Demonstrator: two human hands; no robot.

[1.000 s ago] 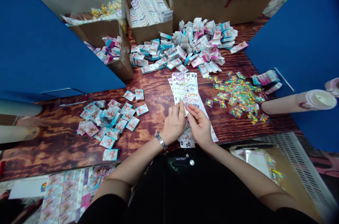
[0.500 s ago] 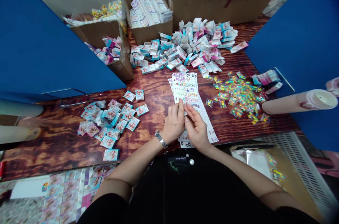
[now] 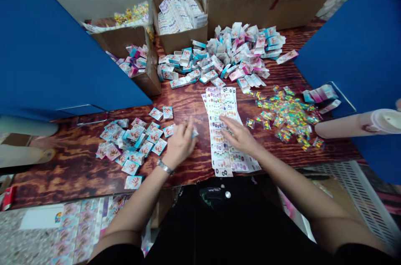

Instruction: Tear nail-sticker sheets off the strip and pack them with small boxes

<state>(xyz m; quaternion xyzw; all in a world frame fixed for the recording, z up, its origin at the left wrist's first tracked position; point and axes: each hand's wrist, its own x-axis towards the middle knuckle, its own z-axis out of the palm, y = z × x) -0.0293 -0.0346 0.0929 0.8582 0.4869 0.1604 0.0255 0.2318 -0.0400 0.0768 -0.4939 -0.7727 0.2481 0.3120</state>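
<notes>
left hand [image 3: 180, 146]: fingers curled, grip unclear, tips at small box [image 3: 194, 133], just beside loose cards [image 3: 131, 139], mid desk [image 3: 72, 173] | right hand [image 3: 239, 135]: open, fingers apart, lying on sticker sheets [image 3: 224, 131] near front edge | box heap [image 3: 225, 52]: toward back edge

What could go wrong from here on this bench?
The fanned printed sticker sheets reach close to the front edge of the wooden table, so they might slide off under the right hand. The left hand is working beside loose flat cartons and could scatter them; one carton lies near the edge. Foil packets lying beside the sheets could get mixed in.
</notes>
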